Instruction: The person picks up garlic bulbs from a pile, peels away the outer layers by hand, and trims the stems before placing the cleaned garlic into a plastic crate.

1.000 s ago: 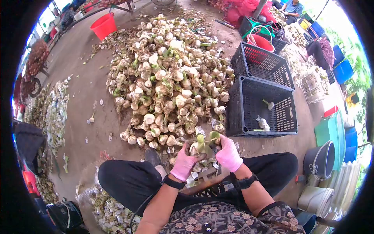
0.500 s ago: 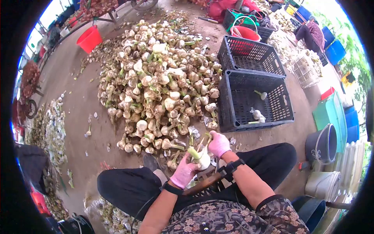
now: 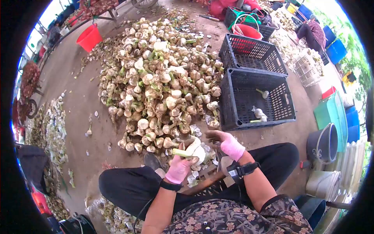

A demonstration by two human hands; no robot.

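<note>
My left hand (image 3: 180, 167), in a pink glove, is closed around a white garlic bulb (image 3: 199, 153) whose green stem points left. To the right of the bulb, my right hand (image 3: 230, 146), also gloved in pink with soiled fingertips, is stretched out and apart from it. Nothing shows between its fingers. In front of both hands lies a large heap of garlic bulbs (image 3: 156, 87) with dry skins and stems. A black plastic crate (image 3: 257, 125) stands right of the heap, with a few peeled garlic bulbs (image 3: 258, 114) inside.
A second black crate (image 3: 253, 66) sits behind the first. A red bucket (image 3: 89, 38) stands beyond the heap at left. To my right are a dark grey bucket (image 3: 321, 143) and a green bin (image 3: 331, 117). A person (image 3: 313, 33) sits at the far right.
My right hand has moved right, away from the garlic bulb, and its fingers have straightened. The left hand keeps the bulb, which now shows more of its white side.
</note>
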